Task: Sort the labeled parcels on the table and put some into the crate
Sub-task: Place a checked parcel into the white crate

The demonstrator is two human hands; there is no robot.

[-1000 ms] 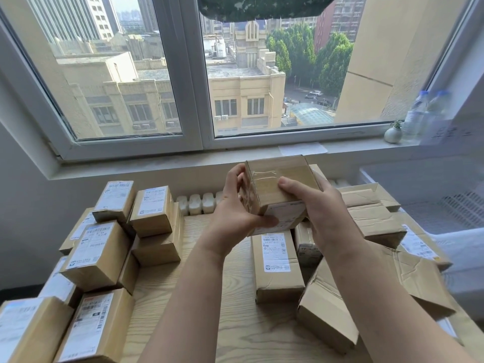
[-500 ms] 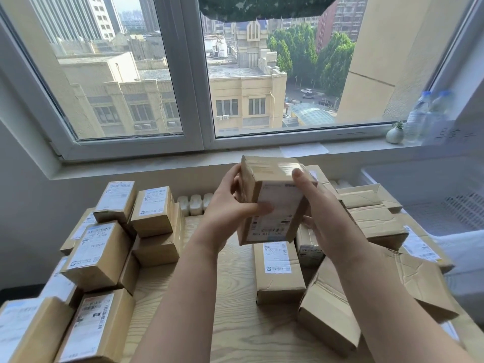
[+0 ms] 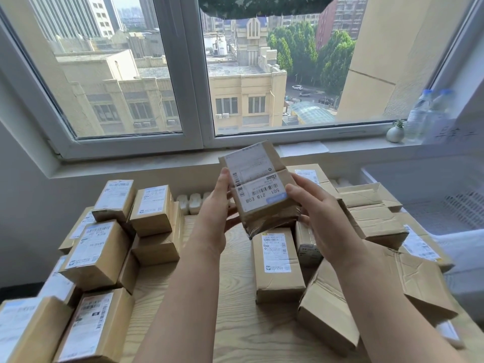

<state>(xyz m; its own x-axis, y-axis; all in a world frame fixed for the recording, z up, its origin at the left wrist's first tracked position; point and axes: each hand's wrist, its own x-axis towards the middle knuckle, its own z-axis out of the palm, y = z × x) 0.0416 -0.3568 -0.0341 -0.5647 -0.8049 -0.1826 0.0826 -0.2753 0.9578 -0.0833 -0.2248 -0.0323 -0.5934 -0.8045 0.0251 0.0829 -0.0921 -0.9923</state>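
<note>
- Change: the parcel (image 3: 258, 189) has been turned over between the hands. One second ago a plain taped face was toward the camera. The label (image 3: 255, 179) now faces the camera in full, with its print upside down.
- Left grip (image 3: 213, 224): grasping the parcel at its left edge, thumb on the front, fingers behind.
- Right grip (image 3: 322, 221): grasping the parcel at its lower right side, thumb tip at the label's edge.
- Position: the parcel is held in the air above the tabletop (image 3: 235, 323), tilted, in front of the window sill. It touches no other parcel.
- Unchanged: the stack on the left (image 3: 97, 247) and the heap on the right (image 3: 374, 221) lie as before.
- Meaning for the task: the label is now exposed for reading, so the step in hand is judged to be the sorting decision. The crate (image 3: 468, 210) stands at the right, well apart from the parcel, which has not yet been placed.
</note>
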